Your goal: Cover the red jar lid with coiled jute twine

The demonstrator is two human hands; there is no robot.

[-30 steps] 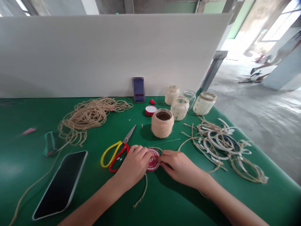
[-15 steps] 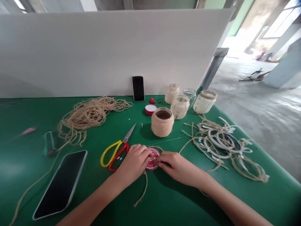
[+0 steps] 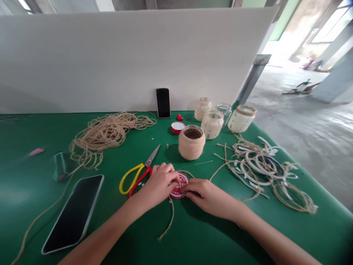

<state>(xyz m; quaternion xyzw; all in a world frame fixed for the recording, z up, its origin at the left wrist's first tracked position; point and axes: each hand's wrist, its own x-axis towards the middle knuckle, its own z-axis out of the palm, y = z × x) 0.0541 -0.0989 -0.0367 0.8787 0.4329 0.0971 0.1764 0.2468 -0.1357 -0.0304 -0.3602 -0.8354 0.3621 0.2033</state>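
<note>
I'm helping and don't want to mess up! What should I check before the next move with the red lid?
1. Red lid held between left hand and right hand: ok.
2. Twine tail below the lid lying free, not tangled: ok.
3. Scissors beside the left hand, blades shut: ok.
4. Wrapped jar upright, apart from both hands: ok.
5. Twine strand at the lid's edge fastened firmly: cannot tell, the fingers hide where it meets the lid.
</note>
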